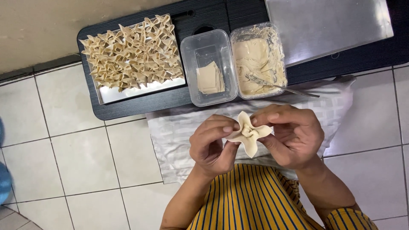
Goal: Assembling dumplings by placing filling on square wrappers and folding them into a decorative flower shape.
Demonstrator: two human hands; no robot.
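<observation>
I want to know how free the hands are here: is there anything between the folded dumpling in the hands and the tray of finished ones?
Nothing visible blocks it. The left hand and right hand pinch the folded dumpling over the white cloth. The tray of finished dumplings lies up and left, with only open cloth and black board between.

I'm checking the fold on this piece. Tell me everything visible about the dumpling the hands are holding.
The dumpling is a pale beige dough wrapper, folded into a star-like shape with pointed corners flaring outward and a pinched, creased centre. It looks soft, thin and uncooked. It is held in the air above a white cloth, between the left hand and the right hand, whose fingertips press its edges from both sides.
</observation>
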